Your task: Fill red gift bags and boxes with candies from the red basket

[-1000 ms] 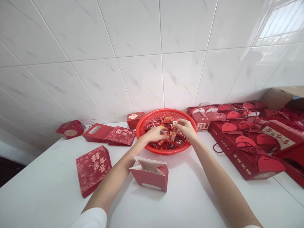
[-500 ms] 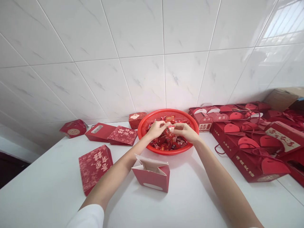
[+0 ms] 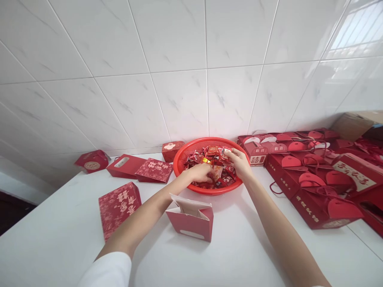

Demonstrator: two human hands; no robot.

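A red plastic basket (image 3: 213, 192) with perforated sides holds many wrapped candies (image 3: 213, 150), mostly red. Over its front left part, my left hand (image 3: 202, 173) reaches down with bent fingers at an orange-and-red wrapper; whether it grips anything is hard to tell. At the basket's right side, my right hand (image 3: 238, 160) has its thumb and fingers closed on a red and white candy (image 3: 225, 154). In front of the basket, between my forearms, an open red paper box (image 3: 191, 222) stands upright with its white inside showing.
Left of my left arm lie a patterned red box (image 3: 118, 205), two flatter red boxes (image 3: 127, 166) and a small hexagonal one (image 3: 93, 161). Many red gift boxes (image 3: 314, 191) with cord handles fill the right side. A tiled wall (image 3: 179, 99) rises behind.
My hands, earlier together above the basket's middle, have parted. The left moved down into the candies, the right moved right and slightly back. More candies show between them.
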